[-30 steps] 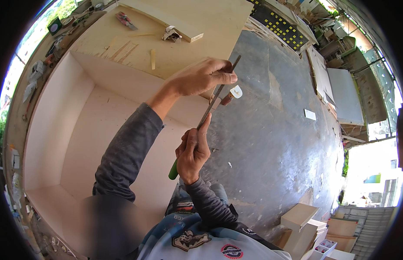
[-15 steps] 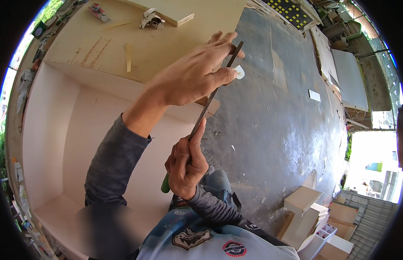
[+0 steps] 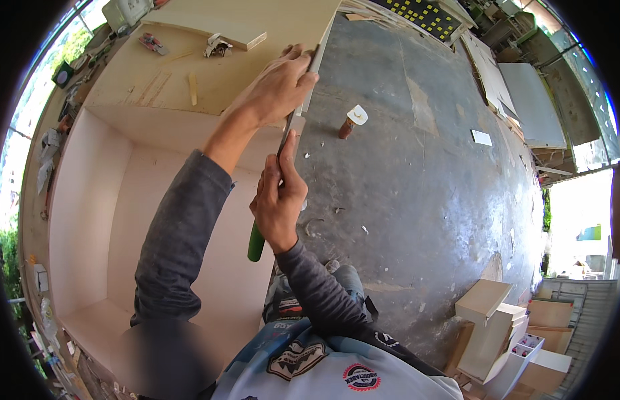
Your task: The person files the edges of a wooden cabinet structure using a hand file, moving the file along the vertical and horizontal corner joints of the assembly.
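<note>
A long, flat metal file (image 3: 285,137) with a green handle (image 3: 256,245) lies along the right edge of a pale cabinet (image 3: 210,113). Around its handle end, my right hand (image 3: 280,203) is closed, with the index finger stretched along the blade. Farther up, my left hand (image 3: 280,83) grips the far part of the file at the cabinet's edge, its thumb along the blade. Part of the blade is hidden under the left hand. The cabinet's open, pinkish interior (image 3: 170,193) lies beneath my left arm.
On the cabinet top are a small red and grey tool (image 3: 153,44), a crumpled scrap (image 3: 217,46), a wood strip (image 3: 192,89) and a board (image 3: 250,41). A brown container with a white piece on it (image 3: 347,128) stands on the grey floor (image 3: 403,200). Boxes (image 3: 490,333) are stacked lower right.
My left hand has moved left and down onto the cabinet's edge, its fingers closing over the file. The file now lies steeper along that edge, and my right hand has shifted up and left.
</note>
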Demonstrator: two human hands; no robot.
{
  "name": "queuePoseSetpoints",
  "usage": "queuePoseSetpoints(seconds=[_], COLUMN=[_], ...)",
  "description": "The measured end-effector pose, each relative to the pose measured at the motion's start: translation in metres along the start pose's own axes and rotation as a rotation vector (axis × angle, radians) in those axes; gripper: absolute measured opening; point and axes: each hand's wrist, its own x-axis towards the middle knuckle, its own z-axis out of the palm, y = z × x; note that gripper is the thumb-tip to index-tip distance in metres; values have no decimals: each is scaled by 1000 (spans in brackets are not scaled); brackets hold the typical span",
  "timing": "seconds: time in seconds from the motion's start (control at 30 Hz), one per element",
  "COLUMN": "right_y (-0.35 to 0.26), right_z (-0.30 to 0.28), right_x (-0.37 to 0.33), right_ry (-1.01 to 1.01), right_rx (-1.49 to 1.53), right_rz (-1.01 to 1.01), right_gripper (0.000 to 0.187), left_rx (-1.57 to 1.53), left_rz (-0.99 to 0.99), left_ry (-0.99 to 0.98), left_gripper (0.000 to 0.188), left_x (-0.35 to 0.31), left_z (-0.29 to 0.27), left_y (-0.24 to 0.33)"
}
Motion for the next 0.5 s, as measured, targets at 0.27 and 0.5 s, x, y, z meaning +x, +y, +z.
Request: queuePoseSetpoints(seconds=[0.27,0.5], right_y=[-23,0], right_z=[-1,-9], right_x=[-36,-31], right_ry=[-39,-41], right_rx=[260,118], right_rz=[233,102], right_gripper=[54,54], left_rx=[-44,-95], left_rz=[-148,-148], left_ry=[-188,-143], left_gripper=[79,71], left_x=[-15,-20], left_z=[-27,-22], left_y=[0,9])
